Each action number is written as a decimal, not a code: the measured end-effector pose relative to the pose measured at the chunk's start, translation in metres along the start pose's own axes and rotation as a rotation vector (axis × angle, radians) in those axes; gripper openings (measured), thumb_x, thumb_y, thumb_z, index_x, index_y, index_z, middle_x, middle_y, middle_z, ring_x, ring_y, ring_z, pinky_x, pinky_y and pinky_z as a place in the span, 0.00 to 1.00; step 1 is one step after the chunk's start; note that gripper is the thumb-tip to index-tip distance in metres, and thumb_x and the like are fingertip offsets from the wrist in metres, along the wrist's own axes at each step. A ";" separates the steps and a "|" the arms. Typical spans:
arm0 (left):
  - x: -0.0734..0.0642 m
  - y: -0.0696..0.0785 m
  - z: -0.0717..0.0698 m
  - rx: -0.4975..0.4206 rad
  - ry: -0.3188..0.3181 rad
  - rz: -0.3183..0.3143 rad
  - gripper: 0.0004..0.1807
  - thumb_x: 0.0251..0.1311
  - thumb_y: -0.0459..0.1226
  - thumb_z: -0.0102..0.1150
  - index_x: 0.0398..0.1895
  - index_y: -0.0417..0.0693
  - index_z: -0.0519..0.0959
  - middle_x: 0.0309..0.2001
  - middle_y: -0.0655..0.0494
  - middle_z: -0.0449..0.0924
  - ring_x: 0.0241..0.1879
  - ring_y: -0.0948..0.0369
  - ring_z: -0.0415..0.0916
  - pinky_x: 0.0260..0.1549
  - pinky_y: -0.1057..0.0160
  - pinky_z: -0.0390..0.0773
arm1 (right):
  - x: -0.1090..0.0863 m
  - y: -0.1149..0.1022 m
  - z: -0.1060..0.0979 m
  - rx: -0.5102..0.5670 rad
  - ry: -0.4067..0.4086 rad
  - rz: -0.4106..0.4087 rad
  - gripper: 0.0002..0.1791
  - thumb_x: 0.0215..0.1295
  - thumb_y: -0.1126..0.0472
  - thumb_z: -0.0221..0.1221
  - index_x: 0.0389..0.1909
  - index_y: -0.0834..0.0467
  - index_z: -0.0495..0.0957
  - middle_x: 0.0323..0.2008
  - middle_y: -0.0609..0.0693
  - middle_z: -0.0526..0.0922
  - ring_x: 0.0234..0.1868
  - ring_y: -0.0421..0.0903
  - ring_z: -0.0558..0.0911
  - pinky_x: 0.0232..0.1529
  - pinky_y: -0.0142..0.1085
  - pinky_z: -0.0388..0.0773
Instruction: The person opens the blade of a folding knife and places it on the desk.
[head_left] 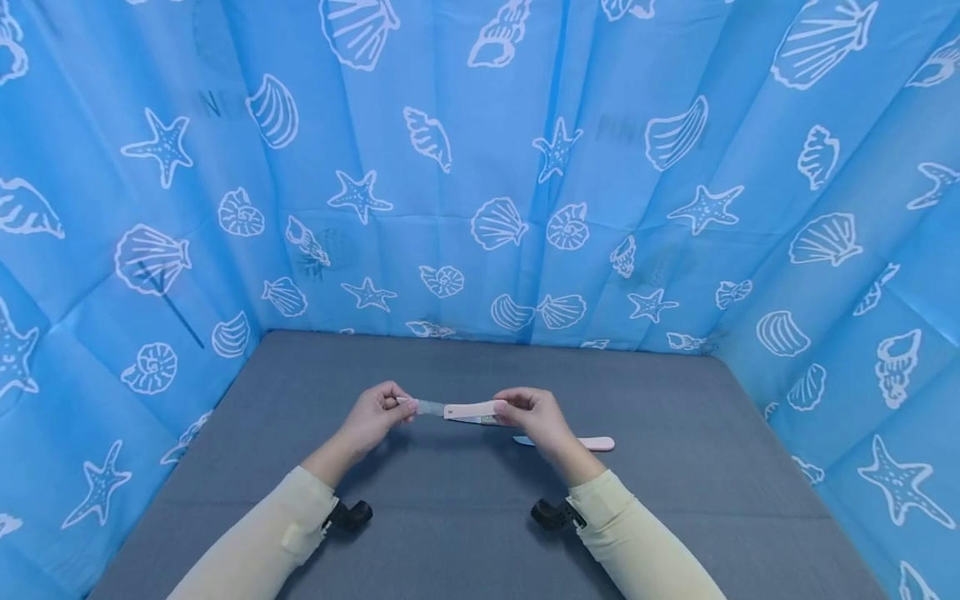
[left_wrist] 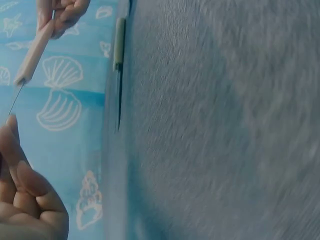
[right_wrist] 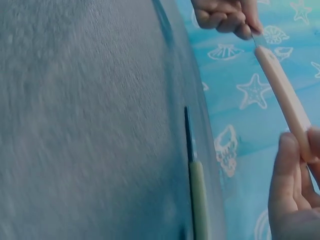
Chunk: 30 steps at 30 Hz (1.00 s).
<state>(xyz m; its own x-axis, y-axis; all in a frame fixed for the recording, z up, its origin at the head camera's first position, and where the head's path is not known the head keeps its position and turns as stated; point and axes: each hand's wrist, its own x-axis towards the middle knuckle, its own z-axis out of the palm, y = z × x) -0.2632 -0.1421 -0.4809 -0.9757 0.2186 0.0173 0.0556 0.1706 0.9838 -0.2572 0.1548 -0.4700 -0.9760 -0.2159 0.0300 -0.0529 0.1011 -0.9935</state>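
While both hands grip it, pink-handled knife (clear blade cover), held level

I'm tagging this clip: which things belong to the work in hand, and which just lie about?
In hand:
pink-handled folding knife, handle gripped by right hand, blade end pinched by left hand

Lying about:
second pink-handled knife on the grey cloth table

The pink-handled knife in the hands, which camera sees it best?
The right wrist view: the pink-handled knife stretches long and near between the right hand and the left hand. The head view shows it whole but tiny. The left wrist view shows the handle and a thin edge-on blade.
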 end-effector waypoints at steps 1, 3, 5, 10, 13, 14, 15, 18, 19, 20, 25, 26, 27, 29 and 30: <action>0.000 0.000 0.001 -0.017 0.020 -0.001 0.08 0.68 0.36 0.62 0.39 0.40 0.76 0.36 0.37 0.84 0.38 0.42 0.78 0.37 0.52 0.75 | 0.000 0.001 0.002 0.028 0.024 -0.007 0.15 0.68 0.67 0.63 0.49 0.74 0.79 0.38 0.54 0.86 0.37 0.40 0.86 0.43 0.36 0.83; 0.000 -0.001 0.004 -0.049 0.057 -0.008 0.07 0.68 0.36 0.62 0.38 0.40 0.76 0.36 0.35 0.84 0.38 0.43 0.78 0.37 0.54 0.75 | 0.000 0.002 0.007 0.079 0.069 -0.016 0.15 0.68 0.69 0.62 0.49 0.76 0.78 0.36 0.53 0.85 0.35 0.39 0.86 0.41 0.35 0.83; 0.000 -0.001 0.006 -0.072 0.091 -0.013 0.07 0.68 0.36 0.62 0.37 0.40 0.76 0.36 0.35 0.84 0.37 0.44 0.79 0.37 0.55 0.76 | -0.001 0.002 0.011 0.111 0.107 -0.024 0.15 0.68 0.70 0.62 0.50 0.78 0.77 0.35 0.52 0.85 0.34 0.39 0.86 0.41 0.34 0.83; 0.001 -0.002 0.009 -0.113 0.134 -0.038 0.08 0.69 0.36 0.61 0.39 0.40 0.75 0.37 0.37 0.84 0.39 0.45 0.80 0.40 0.55 0.76 | -0.001 0.002 0.018 0.145 0.172 -0.010 0.15 0.68 0.69 0.62 0.50 0.76 0.78 0.35 0.52 0.85 0.35 0.39 0.86 0.40 0.34 0.83; 0.001 -0.004 0.007 -0.119 0.134 -0.068 0.08 0.70 0.37 0.60 0.39 0.41 0.75 0.37 0.38 0.84 0.40 0.44 0.79 0.41 0.54 0.75 | -0.001 0.002 0.018 0.150 0.147 0.005 0.15 0.68 0.69 0.62 0.50 0.75 0.78 0.35 0.52 0.86 0.35 0.40 0.86 0.41 0.35 0.83; 0.001 -0.005 0.006 -0.118 0.129 -0.077 0.08 0.70 0.37 0.60 0.39 0.41 0.75 0.37 0.37 0.84 0.41 0.43 0.79 0.40 0.54 0.75 | -0.001 0.002 0.018 0.147 0.126 0.012 0.14 0.68 0.69 0.62 0.49 0.76 0.78 0.35 0.53 0.86 0.35 0.41 0.86 0.42 0.35 0.83; 0.001 -0.006 0.003 -0.106 0.122 -0.082 0.08 0.70 0.38 0.60 0.39 0.41 0.75 0.38 0.37 0.84 0.41 0.43 0.79 0.40 0.54 0.75 | -0.001 0.002 0.017 0.136 0.104 0.020 0.14 0.68 0.69 0.62 0.49 0.75 0.79 0.35 0.53 0.86 0.35 0.41 0.86 0.42 0.36 0.83; 0.001 -0.010 -0.003 -0.069 0.087 -0.109 0.09 0.68 0.39 0.62 0.39 0.41 0.76 0.39 0.37 0.84 0.40 0.46 0.78 0.40 0.55 0.74 | 0.000 0.002 0.014 0.053 0.027 0.048 0.12 0.67 0.69 0.62 0.47 0.73 0.80 0.35 0.54 0.86 0.36 0.44 0.87 0.43 0.39 0.84; 0.001 -0.011 -0.006 -0.047 0.074 -0.118 0.10 0.68 0.39 0.63 0.38 0.41 0.76 0.39 0.38 0.83 0.39 0.47 0.77 0.40 0.55 0.74 | 0.000 0.001 0.013 0.015 0.002 0.054 0.11 0.67 0.68 0.63 0.46 0.72 0.80 0.35 0.54 0.86 0.36 0.45 0.87 0.43 0.41 0.84; 0.000 -0.013 -0.008 -0.013 0.062 -0.125 0.10 0.67 0.40 0.63 0.38 0.41 0.77 0.38 0.39 0.83 0.37 0.49 0.76 0.38 0.56 0.73 | -0.001 0.001 0.012 -0.020 -0.025 0.058 0.11 0.68 0.68 0.63 0.46 0.72 0.80 0.35 0.54 0.86 0.37 0.46 0.87 0.43 0.42 0.84; -0.002 -0.019 -0.016 0.145 0.022 -0.132 0.11 0.64 0.42 0.67 0.36 0.44 0.78 0.29 0.49 0.77 0.29 0.56 0.69 0.29 0.60 0.70 | 0.001 0.003 0.012 -0.151 -0.116 0.061 0.11 0.69 0.67 0.62 0.45 0.72 0.80 0.35 0.57 0.86 0.39 0.50 0.87 0.44 0.46 0.83; -0.003 -0.020 -0.017 0.175 0.014 -0.121 0.11 0.64 0.42 0.67 0.36 0.44 0.78 0.28 0.50 0.76 0.28 0.57 0.68 0.28 0.60 0.69 | 0.001 0.004 0.012 -0.163 -0.124 0.062 0.11 0.69 0.67 0.62 0.45 0.72 0.80 0.35 0.57 0.85 0.39 0.51 0.87 0.44 0.46 0.83; -0.003 -0.021 -0.018 0.195 0.007 -0.114 0.11 0.64 0.42 0.68 0.36 0.44 0.77 0.27 0.52 0.75 0.27 0.57 0.67 0.27 0.61 0.69 | 0.002 0.005 0.013 -0.171 -0.127 0.066 0.11 0.69 0.68 0.62 0.45 0.73 0.80 0.35 0.58 0.85 0.38 0.52 0.87 0.43 0.46 0.84; -0.003 -0.023 -0.019 0.249 -0.010 -0.095 0.11 0.64 0.40 0.67 0.35 0.44 0.76 0.26 0.54 0.73 0.26 0.58 0.66 0.26 0.62 0.68 | 0.002 0.007 0.015 -0.189 -0.128 0.069 0.11 0.68 0.68 0.62 0.44 0.73 0.80 0.34 0.58 0.85 0.38 0.53 0.86 0.42 0.44 0.84; -0.003 -0.023 -0.020 0.274 -0.020 -0.088 0.11 0.64 0.40 0.67 0.34 0.44 0.76 0.26 0.54 0.72 0.25 0.59 0.65 0.26 0.62 0.68 | 0.003 0.008 0.016 -0.197 -0.127 0.073 0.10 0.68 0.68 0.62 0.44 0.73 0.80 0.34 0.57 0.84 0.37 0.52 0.86 0.42 0.44 0.84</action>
<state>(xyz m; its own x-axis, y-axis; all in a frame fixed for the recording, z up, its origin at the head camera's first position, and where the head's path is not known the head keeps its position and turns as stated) -0.2654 -0.1662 -0.5001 -0.9751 0.2096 -0.0721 0.0287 0.4421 0.8965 -0.2570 0.1393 -0.4793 -0.9450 -0.3199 -0.0677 -0.0355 0.3061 -0.9513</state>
